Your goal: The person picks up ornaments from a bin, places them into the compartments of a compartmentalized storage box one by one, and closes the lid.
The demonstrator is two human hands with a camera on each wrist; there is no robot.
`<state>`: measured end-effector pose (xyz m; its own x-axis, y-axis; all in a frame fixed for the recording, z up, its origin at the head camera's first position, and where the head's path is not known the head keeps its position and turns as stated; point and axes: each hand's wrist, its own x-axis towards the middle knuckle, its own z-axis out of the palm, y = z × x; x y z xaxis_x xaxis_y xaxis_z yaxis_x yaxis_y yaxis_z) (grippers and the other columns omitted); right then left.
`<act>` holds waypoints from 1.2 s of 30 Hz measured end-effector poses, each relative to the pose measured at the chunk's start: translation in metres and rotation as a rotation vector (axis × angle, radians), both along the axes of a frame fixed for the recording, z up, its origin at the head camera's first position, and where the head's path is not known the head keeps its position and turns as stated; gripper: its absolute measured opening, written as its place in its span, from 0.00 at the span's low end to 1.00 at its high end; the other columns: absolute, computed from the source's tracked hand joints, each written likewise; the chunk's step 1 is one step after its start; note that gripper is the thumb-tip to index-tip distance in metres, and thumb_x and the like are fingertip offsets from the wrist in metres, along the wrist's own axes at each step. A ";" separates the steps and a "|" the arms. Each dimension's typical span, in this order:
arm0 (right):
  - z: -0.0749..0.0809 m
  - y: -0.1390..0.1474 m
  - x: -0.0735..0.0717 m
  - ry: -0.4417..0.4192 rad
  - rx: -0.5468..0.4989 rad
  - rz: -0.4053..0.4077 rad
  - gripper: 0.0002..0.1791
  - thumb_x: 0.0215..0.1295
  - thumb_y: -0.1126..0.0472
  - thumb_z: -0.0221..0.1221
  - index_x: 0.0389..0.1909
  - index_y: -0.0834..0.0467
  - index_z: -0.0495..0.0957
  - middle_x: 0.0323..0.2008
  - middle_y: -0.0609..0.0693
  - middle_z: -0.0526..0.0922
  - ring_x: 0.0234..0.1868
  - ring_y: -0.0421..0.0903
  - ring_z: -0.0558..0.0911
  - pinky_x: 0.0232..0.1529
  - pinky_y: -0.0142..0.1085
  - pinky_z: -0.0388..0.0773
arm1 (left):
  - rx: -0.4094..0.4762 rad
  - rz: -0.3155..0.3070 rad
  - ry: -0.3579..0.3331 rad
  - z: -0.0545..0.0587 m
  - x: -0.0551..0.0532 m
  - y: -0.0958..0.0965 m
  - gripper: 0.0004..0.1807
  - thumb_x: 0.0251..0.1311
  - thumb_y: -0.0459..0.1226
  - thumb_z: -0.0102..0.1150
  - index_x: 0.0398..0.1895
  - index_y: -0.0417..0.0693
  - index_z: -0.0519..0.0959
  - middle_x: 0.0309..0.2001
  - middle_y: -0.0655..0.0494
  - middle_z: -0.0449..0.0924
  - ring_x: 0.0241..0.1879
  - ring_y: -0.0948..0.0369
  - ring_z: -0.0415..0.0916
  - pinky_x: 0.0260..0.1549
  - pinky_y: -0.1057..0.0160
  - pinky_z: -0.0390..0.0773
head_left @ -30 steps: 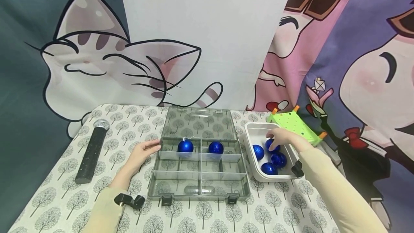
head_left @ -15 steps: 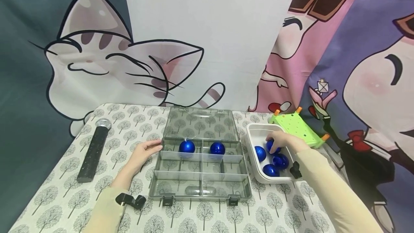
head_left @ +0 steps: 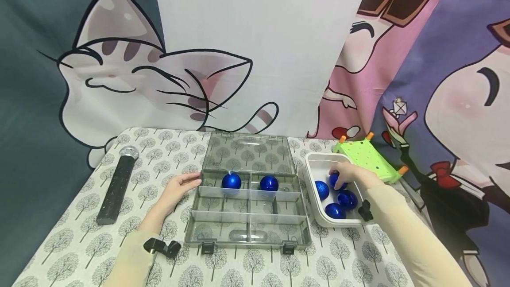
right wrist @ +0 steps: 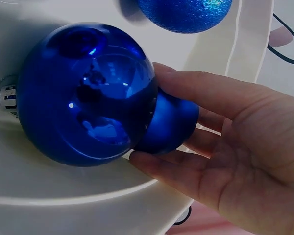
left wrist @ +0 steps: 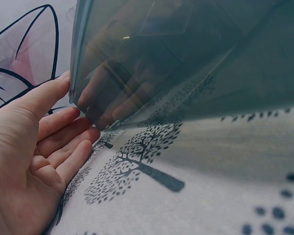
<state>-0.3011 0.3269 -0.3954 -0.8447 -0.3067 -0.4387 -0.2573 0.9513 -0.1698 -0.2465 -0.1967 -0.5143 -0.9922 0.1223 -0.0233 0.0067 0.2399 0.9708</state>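
My right hand (head_left: 345, 173) reaches into a white plastic tub (head_left: 312, 203), its thumb and fingers round a matte blue Christmas bauble (right wrist: 174, 122). A shiny blue bauble (right wrist: 83, 93) partly covers that one in the right wrist view; a glittery bauble (head_left: 322, 189) lies at the left side of the tub. With fingers loosely extended, my left hand (head_left: 175, 193) touches the back left corner of a clear grey divided box (head_left: 249, 229), lid laid back. Two blue baubles, one left (head_left: 231, 181) and one right (head_left: 269, 184), sit in its back row of compartments.
A black microphone (head_left: 117, 189) with a silver head lies on the left of the tree-print tablecloth (head_left: 159, 273). Behind the tub, at the right, is a bright green toy piece (head_left: 366, 158) with orange pegs. A cartoon curtain (head_left: 255, 34) hangs behind the table.
The head view has shifted slightly, so everything sits a little further right. My right hand stays in the tub at the same bauble, and my left hand stays at the box corner.
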 end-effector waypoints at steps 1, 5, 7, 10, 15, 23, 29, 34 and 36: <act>0.000 0.000 0.000 -0.004 -0.001 -0.007 0.28 0.46 0.66 0.72 0.50 0.71 0.77 0.47 0.66 0.81 0.43 0.54 0.78 0.50 0.47 0.79 | 0.002 0.000 0.000 0.000 0.000 0.000 0.29 0.65 0.42 0.61 0.63 0.34 0.72 0.62 0.38 0.75 0.47 0.81 0.72 0.52 0.81 0.68; 0.004 0.001 0.001 -0.007 -0.003 -0.015 0.28 0.47 0.66 0.72 0.51 0.71 0.76 0.48 0.66 0.81 0.44 0.55 0.77 0.54 0.51 0.77 | 0.010 -0.001 0.001 -0.001 0.000 0.000 0.28 0.64 0.41 0.61 0.63 0.33 0.71 0.62 0.37 0.74 0.46 0.83 0.72 0.51 0.81 0.68; 0.006 0.002 0.000 0.001 -0.008 -0.008 0.29 0.47 0.66 0.71 0.51 0.72 0.76 0.48 0.67 0.81 0.44 0.55 0.77 0.55 0.53 0.76 | 0.013 -0.001 0.003 -0.001 0.000 0.000 0.28 0.64 0.41 0.61 0.63 0.33 0.71 0.62 0.36 0.74 0.45 0.83 0.72 0.51 0.81 0.68; 0.009 0.003 -0.001 0.032 -0.015 0.014 0.29 0.47 0.66 0.72 0.51 0.73 0.76 0.48 0.68 0.81 0.45 0.56 0.78 0.55 0.54 0.75 | 0.014 -0.004 0.002 -0.001 0.000 0.000 0.28 0.65 0.41 0.61 0.63 0.33 0.71 0.62 0.37 0.74 0.46 0.83 0.72 0.52 0.81 0.68; 0.012 0.006 -0.001 0.088 -0.051 0.032 0.30 0.46 0.66 0.72 0.51 0.73 0.76 0.49 0.69 0.80 0.47 0.59 0.78 0.54 0.55 0.75 | -0.005 -0.010 0.004 0.000 0.000 -0.001 0.29 0.65 0.42 0.60 0.64 0.34 0.71 0.62 0.38 0.74 0.54 0.71 0.75 0.54 0.78 0.69; 0.026 0.005 0.002 0.204 -0.121 0.009 0.31 0.46 0.66 0.72 0.53 0.72 0.76 0.49 0.70 0.80 0.46 0.62 0.79 0.52 0.57 0.76 | -0.021 0.000 0.002 0.003 0.001 0.001 0.28 0.65 0.42 0.60 0.63 0.34 0.72 0.61 0.38 0.75 0.61 0.54 0.74 0.58 0.71 0.71; 0.034 0.001 0.003 0.330 -0.193 -0.002 0.31 0.49 0.64 0.70 0.55 0.70 0.75 0.52 0.71 0.79 0.49 0.66 0.78 0.53 0.62 0.74 | -0.010 -0.001 0.000 0.002 0.000 0.000 0.28 0.65 0.42 0.60 0.64 0.34 0.72 0.62 0.38 0.75 0.64 0.46 0.70 0.54 0.77 0.70; 0.038 -0.008 0.003 0.429 -0.241 -0.016 0.32 0.51 0.62 0.70 0.57 0.69 0.73 0.53 0.71 0.78 0.53 0.68 0.77 0.56 0.63 0.72 | -0.004 0.001 0.002 0.001 0.000 0.000 0.28 0.65 0.42 0.61 0.63 0.34 0.72 0.62 0.38 0.75 0.58 0.61 0.76 0.52 0.79 0.70; 0.042 -0.014 0.004 0.466 -0.266 -0.026 0.32 0.51 0.62 0.70 0.58 0.68 0.73 0.54 0.70 0.78 0.53 0.68 0.77 0.56 0.63 0.71 | -0.002 0.001 0.003 0.001 -0.001 0.000 0.28 0.65 0.42 0.61 0.63 0.34 0.72 0.62 0.38 0.75 0.58 0.61 0.76 0.52 0.79 0.69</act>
